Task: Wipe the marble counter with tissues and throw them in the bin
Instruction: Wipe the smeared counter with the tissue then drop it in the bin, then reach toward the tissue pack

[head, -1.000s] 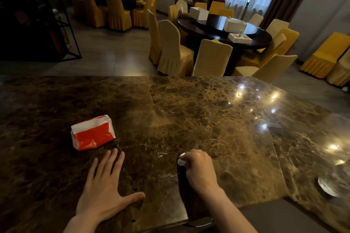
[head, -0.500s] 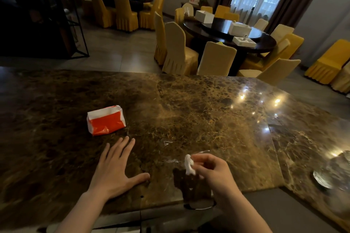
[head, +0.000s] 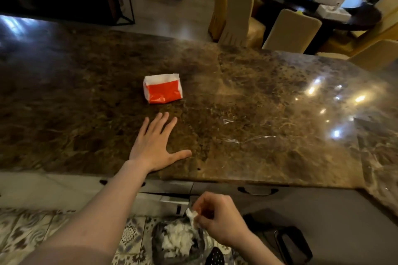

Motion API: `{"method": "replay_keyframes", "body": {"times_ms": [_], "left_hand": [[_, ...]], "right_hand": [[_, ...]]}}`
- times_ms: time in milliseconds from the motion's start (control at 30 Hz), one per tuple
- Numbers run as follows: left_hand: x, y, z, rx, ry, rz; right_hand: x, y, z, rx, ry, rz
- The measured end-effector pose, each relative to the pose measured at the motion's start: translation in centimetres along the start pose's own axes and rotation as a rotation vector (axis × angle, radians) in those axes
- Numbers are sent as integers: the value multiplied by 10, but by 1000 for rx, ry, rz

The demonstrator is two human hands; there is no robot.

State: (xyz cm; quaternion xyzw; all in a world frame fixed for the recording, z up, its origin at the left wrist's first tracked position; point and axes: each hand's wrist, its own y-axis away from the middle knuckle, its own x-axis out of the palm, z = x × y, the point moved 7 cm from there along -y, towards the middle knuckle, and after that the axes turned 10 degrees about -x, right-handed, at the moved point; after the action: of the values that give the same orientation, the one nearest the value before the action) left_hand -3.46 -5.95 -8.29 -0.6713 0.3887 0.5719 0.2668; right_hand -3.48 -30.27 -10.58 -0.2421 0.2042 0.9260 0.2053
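The brown marble counter (head: 269, 97) fills the middle of the view. A red and white tissue pack (head: 163, 91) lies on it. My left hand (head: 155, 145) rests flat on the counter just in front of the pack, fingers spread, holding nothing. Below the counter's near edge, my right hand (head: 217, 218) pinches a crumpled white tissue (head: 192, 217) right above the bin (head: 158, 241). The bin stands on the patterned floor, lined with a dark bag, and holds several crumpled white tissues.
Drawers with dark handles (head: 257, 191) run under the counter edge. A black object (head: 293, 243) lies on the lower grey surface at the right. Behind the counter stand cloth-covered chairs (head: 239, 13) around a dark round table (head: 349, 17) carrying white boxes.
My right hand lifted the tissue off the counter and carried it down past the near edge to above the bin. The view tilted downward. My left hand stayed flat on the counter.
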Motion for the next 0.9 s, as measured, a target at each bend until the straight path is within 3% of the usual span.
{"method": "replay_keyframes", "body": {"times_ms": [100, 333, 667, 900], "left_hand": [[0, -1, 0, 5, 9, -5], [1, -2, 1, 6, 15, -37], [7, -5, 4, -7, 12, -43], [8, -7, 5, -31, 18, 8]], "right_hand": [[27, -5, -11, 32, 164, 35], [55, -5, -16, -23, 284, 102], [-106, -30, 118, -439, 147, -207], [-173, -151, 176, -482, 446, -406]]}}
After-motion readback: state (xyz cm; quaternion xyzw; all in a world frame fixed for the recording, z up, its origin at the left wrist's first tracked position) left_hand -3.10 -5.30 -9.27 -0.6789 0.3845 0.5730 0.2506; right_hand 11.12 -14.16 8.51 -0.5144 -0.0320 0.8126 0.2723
